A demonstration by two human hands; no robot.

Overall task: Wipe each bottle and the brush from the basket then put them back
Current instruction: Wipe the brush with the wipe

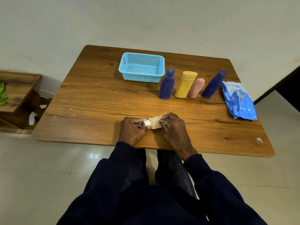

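A light blue plastic basket [140, 77], rectangular with perforated mesh walls, sits toward the far side of the wood-grain tabletop [97, 103]; its mesh floor is in full view. Just right of it four things stand in a row on the tabletop: a dark blue matte bottle [167, 86] with a narrow neck and round cap; a yellow flat-topped plastic bottle [185, 85]; a pink smooth round-topped item [196, 87], touching or nearly touching the yellow one; a second dark blue bottle [213, 85] of the same shape as the first. A crinkled blue plastic packet [238, 101] lies flat at the right edge. Near the front edge, a small pale translucent bottle [155, 122] with a white ribbed cap [146, 123] lies sideways between both hands; the left hand [131, 130] has its fingers curled round the cap end; the right hand [173, 129] pinches the bottle's other end with curled fingers and thumb. Whether a wipe lies against it cannot be told.
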